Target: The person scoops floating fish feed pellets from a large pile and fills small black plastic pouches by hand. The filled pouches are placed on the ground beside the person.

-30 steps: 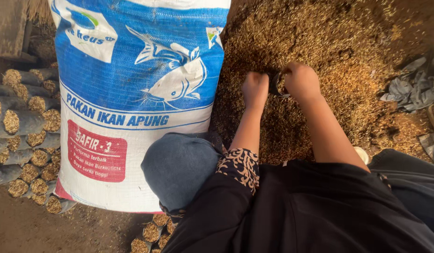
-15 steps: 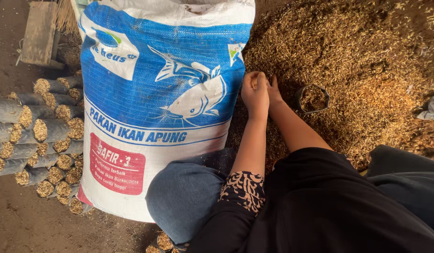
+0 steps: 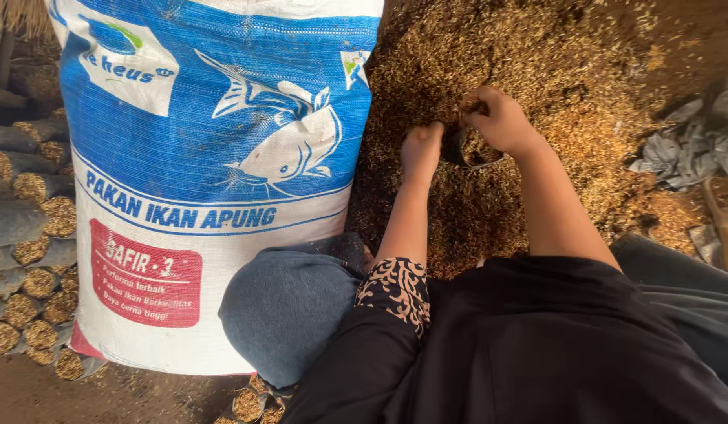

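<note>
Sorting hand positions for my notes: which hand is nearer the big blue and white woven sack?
Left. The left hand lies beside the blue and white woven sack; the right hand lies farther out.

blue-and-white woven sack with red panel, golden-brown husk heap, black sleeve patterned cream.

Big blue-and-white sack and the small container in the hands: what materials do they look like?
Sack: looks like woven plastic with a slightly glossy printed face; a fine grid weave shows across the print. Small container: probably clear thin plastic, since the brown husk-like fill shows through its wall. The right hand holds its rim and the left hand touches it.
</note>
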